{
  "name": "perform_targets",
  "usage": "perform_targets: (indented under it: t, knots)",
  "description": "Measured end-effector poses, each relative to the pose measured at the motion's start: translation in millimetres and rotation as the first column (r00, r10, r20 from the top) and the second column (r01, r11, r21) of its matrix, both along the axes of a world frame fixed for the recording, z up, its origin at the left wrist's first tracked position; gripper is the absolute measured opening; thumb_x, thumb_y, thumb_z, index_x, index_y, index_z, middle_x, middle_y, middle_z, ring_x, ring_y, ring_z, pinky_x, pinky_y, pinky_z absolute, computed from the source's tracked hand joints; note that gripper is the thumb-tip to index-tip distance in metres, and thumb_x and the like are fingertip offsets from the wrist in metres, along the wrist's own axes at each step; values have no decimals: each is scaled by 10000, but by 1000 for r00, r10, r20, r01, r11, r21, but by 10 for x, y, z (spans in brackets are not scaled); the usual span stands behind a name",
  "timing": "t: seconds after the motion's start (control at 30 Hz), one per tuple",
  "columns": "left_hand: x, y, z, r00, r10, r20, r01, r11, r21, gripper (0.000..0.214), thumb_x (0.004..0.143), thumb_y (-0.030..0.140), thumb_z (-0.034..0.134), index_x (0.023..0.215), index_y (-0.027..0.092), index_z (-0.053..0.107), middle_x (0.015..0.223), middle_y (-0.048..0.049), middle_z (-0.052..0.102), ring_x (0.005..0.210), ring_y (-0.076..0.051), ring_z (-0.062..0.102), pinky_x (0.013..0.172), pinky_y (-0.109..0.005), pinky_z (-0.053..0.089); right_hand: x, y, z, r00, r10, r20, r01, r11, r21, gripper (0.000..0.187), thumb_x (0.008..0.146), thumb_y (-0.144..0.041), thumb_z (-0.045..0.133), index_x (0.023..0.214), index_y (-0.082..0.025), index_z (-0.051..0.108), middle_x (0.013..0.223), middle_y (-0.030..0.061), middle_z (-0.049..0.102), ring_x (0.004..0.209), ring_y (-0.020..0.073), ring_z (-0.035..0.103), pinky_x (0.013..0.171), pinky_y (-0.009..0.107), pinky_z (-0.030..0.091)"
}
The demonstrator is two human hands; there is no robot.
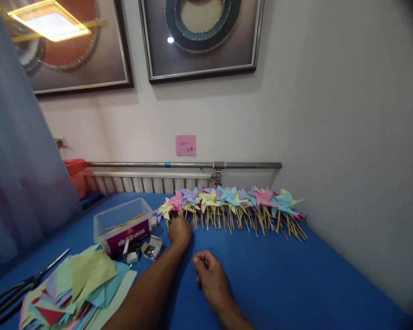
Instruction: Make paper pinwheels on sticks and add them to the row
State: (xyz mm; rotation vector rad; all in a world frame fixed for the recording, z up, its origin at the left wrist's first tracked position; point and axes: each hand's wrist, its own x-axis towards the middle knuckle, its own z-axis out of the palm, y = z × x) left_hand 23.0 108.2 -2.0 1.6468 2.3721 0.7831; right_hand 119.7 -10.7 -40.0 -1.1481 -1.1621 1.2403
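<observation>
A long row of paper pinwheels (234, 206) on thin wooden sticks lies along the back of the blue table (278, 279). My left hand (179, 232) reaches to the row's left end, fingers closed at the stick of a pink and yellow pinwheel (174, 203). My right hand (208, 271) rests on the cloth just behind it, fingers loosely curled, with nothing visible in it.
A clear plastic box (124, 222) holding wooden sticks stands at the left. Two small open boxes of pins (150, 250) sit beside it. A pile of coloured paper squares (75, 288) and scissors (17, 288) lie front left. A pipe (186, 165) runs along the back wall.
</observation>
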Motion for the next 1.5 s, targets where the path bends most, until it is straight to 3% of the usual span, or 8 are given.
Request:
perform_targets:
  t: [0.27, 0.47, 0.67, 0.87, 1.0, 1.13, 1.27, 1.5]
  knots:
    - [21, -25, -90, 999, -35, -21, 34, 999, -19, 317, 950, 245, 465, 1032, 115, 742, 1038, -214, 741, 998, -298, 704, 839, -352, 494, 12, -4, 9, 1000, 22, -7, -22, 1000, -3, 234, 786, -455, 625, 737, -243, 540, 510, -82, 432, 421, 100, 379, 421, 229, 286]
    - [-16, -122, -38, 998, -55, -12, 55, 998, -19, 284, 933, 256, 515, 1044, 121, 738, 1046, -206, 742, 1006, -301, 701, 837, -350, 486, 10, 3, 21, 1000, 25, 3, -25, 1000, -1, 252, 775, -475, 636, 731, -244, 547, 493, -84, 422, 409, 105, 381, 410, 232, 282]
    - [-114, -460, 22, 985, -167, 32, 169, 984, -49, 225, 894, 291, 578, 960, 154, 744, 1016, -145, 759, 997, -264, 688, 789, -306, 448, 14, 3, 9, 1000, 19, -9, -19, 1000, 25, 296, 791, -517, 639, 727, -244, 545, 507, -77, 435, 401, 104, 381, 406, 234, 278]
    - [-338, -1161, -124, 869, -494, -18, 489, 864, -123, 184, 863, 273, 566, 806, 182, 716, 839, -67, 759, 808, -195, 678, 660, -273, 379, 25, -25, 48, 995, -3, 98, -6, 995, 99, 381, 829, -578, 551, 661, -246, 470, 535, -73, 393, 463, 116, 352, 456, 249, 293]
    - [-401, -1451, -290, 788, -604, -116, 608, 794, 0, 168, 873, 202, 525, 834, 189, 688, 834, -52, 737, 779, -177, 668, 659, -271, 388, 28, -66, 70, 979, -40, 200, -5, 976, 220, 425, 860, -593, 509, 635, -241, 431, 574, -59, 386, 557, 133, 361, 535, 260, 336]
    - [-381, -1448, -417, 679, -641, -357, 711, 696, 103, 184, 878, 151, 495, 904, 178, 676, 829, -81, 715, 723, -194, 660, 626, -296, 406, 31, -76, 29, 967, -43, 250, -23, 966, 257, 454, 880, -614, 488, 637, -247, 379, 594, -57, 378, 584, 138, 363, 551, 263, 334]
    - [-381, -1367, -483, 614, -622, -485, 762, 628, 160, 132, 848, 140, 537, 894, 187, 651, 772, -69, 688, 657, -198, 641, 585, -300, 410, 43, -56, -11, 959, -28, 284, -50, 963, 265, 434, 909, -595, 449, 658, -246, 392, 619, -48, 409, 608, 148, 394, 580, 273, 353]
    - [-439, -1323, -496, 608, -584, -537, 758, 628, 176, 85, 859, 151, 549, 834, 193, 618, 747, -64, 675, 640, -184, 636, 581, -282, 418, 22, -51, -30, 949, -42, 312, -48, 960, 276, 422, 923, -571, 443, 659, -249, 373, 623, -54, 385, 608, 146, 367, 579, 273, 338]
